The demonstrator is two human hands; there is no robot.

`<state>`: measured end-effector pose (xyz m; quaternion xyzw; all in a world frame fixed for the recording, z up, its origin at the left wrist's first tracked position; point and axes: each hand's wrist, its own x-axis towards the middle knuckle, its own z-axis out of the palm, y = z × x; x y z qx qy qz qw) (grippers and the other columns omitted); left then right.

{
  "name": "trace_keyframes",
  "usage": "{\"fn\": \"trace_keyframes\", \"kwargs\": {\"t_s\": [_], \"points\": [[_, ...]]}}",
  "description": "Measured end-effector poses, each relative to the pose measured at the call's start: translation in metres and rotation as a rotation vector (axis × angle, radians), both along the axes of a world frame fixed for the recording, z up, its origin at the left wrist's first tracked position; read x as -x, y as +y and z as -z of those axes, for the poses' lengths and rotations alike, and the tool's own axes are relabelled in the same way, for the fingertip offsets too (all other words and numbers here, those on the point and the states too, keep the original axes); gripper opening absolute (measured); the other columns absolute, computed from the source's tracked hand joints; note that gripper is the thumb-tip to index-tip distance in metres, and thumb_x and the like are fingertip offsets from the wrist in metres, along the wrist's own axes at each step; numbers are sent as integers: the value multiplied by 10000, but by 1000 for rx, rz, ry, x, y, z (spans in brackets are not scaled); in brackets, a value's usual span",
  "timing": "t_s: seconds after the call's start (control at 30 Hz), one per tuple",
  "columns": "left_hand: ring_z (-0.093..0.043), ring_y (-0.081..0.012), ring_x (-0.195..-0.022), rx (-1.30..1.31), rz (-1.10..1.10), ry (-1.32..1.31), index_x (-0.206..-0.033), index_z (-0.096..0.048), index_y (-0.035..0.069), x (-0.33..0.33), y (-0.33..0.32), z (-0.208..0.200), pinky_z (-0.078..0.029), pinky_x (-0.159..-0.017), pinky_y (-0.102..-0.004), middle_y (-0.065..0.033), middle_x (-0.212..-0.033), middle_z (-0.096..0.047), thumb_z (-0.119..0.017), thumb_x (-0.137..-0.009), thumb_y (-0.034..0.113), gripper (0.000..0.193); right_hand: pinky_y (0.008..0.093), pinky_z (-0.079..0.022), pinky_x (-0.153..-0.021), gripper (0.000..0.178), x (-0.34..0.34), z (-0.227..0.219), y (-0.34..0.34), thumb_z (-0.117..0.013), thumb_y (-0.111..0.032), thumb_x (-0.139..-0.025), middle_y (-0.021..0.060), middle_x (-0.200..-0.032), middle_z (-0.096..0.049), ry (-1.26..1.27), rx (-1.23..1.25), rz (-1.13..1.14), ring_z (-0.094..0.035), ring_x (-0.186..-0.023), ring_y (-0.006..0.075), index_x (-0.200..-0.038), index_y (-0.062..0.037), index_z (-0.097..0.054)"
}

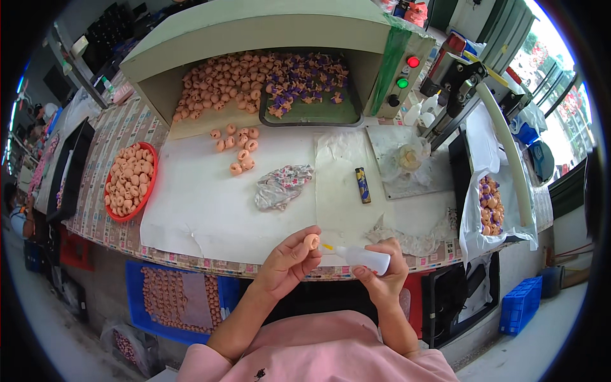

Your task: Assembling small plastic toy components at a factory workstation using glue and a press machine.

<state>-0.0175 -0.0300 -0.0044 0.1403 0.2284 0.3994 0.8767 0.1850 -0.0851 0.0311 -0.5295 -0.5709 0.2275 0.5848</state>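
Between its fingertips my left hand (285, 266) pinches a small hollow peach-coloured doll head (311, 242), its opening turned toward the right. My right hand (387, 274) is wrapped round a white squeeze bottle (368, 260) that lies tilted nearly level. The bottle's thin yellow nozzle (327, 246) points at the doll head from a short distance; whether it touches is too small to tell. Both hands hover over the front edge of the white-papered table (191, 216). Beyond them lie a crumpled floral cloth (280, 186) and a dark blue and yellow tube-shaped thing (363, 185).
A box-like machine (254, 28) shelters a heap of peach heads (219, 79) and a dark tray (310, 120) of purple-and-peach pieces. A red basket (153, 181) of heads stands left. At right are a metal press (455, 95) and a lined box (471, 223) of pieces.
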Motion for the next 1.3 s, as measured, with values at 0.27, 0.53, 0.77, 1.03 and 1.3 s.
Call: {"fn": "trace_keyframes", "kwargs": {"t_s": [0.27, 0.53, 0.77, 1.03, 1.3], "points": [[-634, -162, -989, -94, 45, 31, -1245, -507, 8, -3, 1, 13, -545, -869, -299, -94, -1112, -620, -536, -958, 257, 381, 288, -418, -597, 396, -1, -1, 2, -840, -272, -683, 61, -770, -562, -130, 0, 30, -522, -690, 182, -938, -39, -647], [-636, -167, -985, -107, 25, 86, -1250, -507, -20, -7, 3, 15, -531, -896, -310, -108, -1097, -629, -511, -969, 280, 411, 293, -405, -604, 419, 2, 2, 5, -821, -345, -698, 49, -752, -563, -115, 46, 30, -520, -694, 176, -906, -26, -647], [-641, -162, -968, -100, 28, 95, -1243, -513, -22, -7, 4, 17, -540, -882, -305, -100, -1077, -632, -510, -970, 270, 400, 279, -434, -565, 376, 0, 5, 8, -837, -261, -691, 68, -762, -579, -136, 23, 13, -556, -652, 174, -925, -26, -660], [-642, -164, -983, -100, 17, 93, -1239, -502, -4, -7, 3, 20, -541, -885, -289, -99, -1092, -630, -531, -960, 252, 380, 289, -429, -551, 341, -5, 1, 3, -832, -223, -690, 70, -754, -574, -198, 13, 54, -557, -628, 184, -911, -32, -656], [-602, -184, -1071, -95, -12, 58, -1266, -491, 22, -10, 1, 16, -504, -964, -305, -113, -1180, -586, -562, -939, 146, 358, 283, -421, -559, 330, -7, -1, -1, -831, -218, -691, 60, -748, -567, -185, -14, 56, -542, -624, 174, -899, -31, -655]]}}
